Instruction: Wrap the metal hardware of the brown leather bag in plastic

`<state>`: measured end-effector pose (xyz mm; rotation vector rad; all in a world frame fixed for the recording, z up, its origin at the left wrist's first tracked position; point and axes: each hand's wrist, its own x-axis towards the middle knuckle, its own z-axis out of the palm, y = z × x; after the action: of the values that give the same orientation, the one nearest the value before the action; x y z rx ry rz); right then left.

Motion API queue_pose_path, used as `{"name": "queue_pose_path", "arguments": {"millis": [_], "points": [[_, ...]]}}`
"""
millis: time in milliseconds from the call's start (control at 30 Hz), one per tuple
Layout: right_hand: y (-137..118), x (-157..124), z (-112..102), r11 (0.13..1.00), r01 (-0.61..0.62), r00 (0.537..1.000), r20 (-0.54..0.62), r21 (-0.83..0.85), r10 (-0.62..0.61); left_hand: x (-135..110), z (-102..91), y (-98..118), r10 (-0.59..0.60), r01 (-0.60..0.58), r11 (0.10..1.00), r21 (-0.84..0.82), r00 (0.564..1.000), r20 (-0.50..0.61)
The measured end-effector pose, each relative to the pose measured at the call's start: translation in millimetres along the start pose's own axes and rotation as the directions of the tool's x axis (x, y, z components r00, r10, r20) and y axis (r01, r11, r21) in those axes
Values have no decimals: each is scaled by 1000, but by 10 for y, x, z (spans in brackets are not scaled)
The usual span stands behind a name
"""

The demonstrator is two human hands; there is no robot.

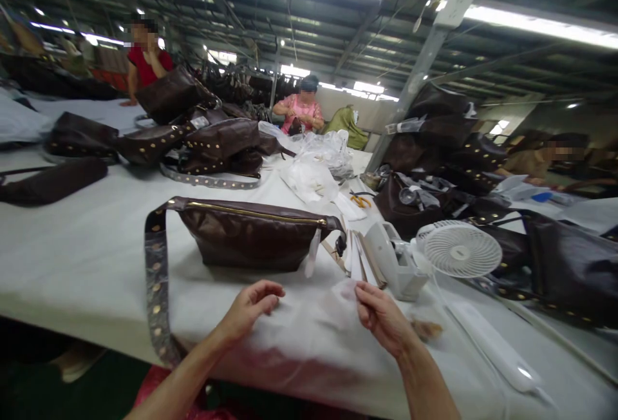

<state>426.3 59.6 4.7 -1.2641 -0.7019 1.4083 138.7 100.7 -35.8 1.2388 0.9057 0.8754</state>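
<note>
A dark brown leather handbag (241, 236) stands upright on the white-covered table in front of me, its gold zipper along the top facing me. Its studded strap (157, 278), partly wrapped in clear film, loops down over the table's near edge at the left. My right hand (381, 317) pinches a thin translucent plastic sheet (342, 296), whose outline is blurred. My left hand (253, 309) hovers just below the bag, fingers curved, thumb and forefinger slightly apart, with nothing visible between them. A pale wrapped zipper pull (313, 254) hangs at the bag's right end.
Right of the bag are strips of card (360, 259), a white tape dispenser (398, 265) and a white fan (458, 249). Crumpled plastic (316, 169) and orange-handled scissors (360, 200) lie behind. Brown bags (222, 140) pile up left and right. Several people work farther off.
</note>
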Motion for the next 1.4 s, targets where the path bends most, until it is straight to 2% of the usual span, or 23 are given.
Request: {"name": "queue_pose_path", "arguments": {"millis": [100,200,300,367,433,500,567,733,867,1000,1200,1300,1367,1400], "points": [[43,-111,260,998,-6,984,175,-63,17,-6,183,75,51,-44,996,-83,995,85],[77,-165,479,989,8,971,237,-145,27,-26,434,108,28,1,988,-157,983,183],[90,-161,585,985,43,985,172,-168,-14,-43,602,114,-55,79,980,-181,989,137],[96,-149,594,989,50,993,111,-136,-35,-50,632,123,-99,110,967,-230,993,59],[115,-147,579,991,24,994,112,-129,-10,-55,619,145,-120,120,955,-272,993,17],[154,-159,568,987,-4,990,138,-161,27,-60,598,174,-130,130,948,-290,991,17],[210,-175,579,980,14,991,137,-200,13,-73,595,196,-138,142,942,-304,990,34],[315,-128,633,966,148,988,64,-214,-138,-99,632,116,-181,203,948,-246,977,109],[254,7,503,941,189,982,73,-281,-176,36,602,-36,-214,230,963,-143,970,118],[80,112,218,922,219,975,99,-318,-198,265,625,-33,-205,220,972,-77,964,169],[-303,326,-189,929,241,963,-46,-281,-264,578,919,20,-159,183,982,-48,936,313],[-496,462,-232,928,191,972,-73,-320,-225,759,1097,-83,-128,155,986,-53,929,348],[-580,531,-207,918,126,990,-17,-375,-143,887,1175,-178,-141,178,981,-83,933,330],[-609,562,-195,899,88,996,47,-428,-75,944,1192,-226,-163,203,974,-99,936,312]]}}
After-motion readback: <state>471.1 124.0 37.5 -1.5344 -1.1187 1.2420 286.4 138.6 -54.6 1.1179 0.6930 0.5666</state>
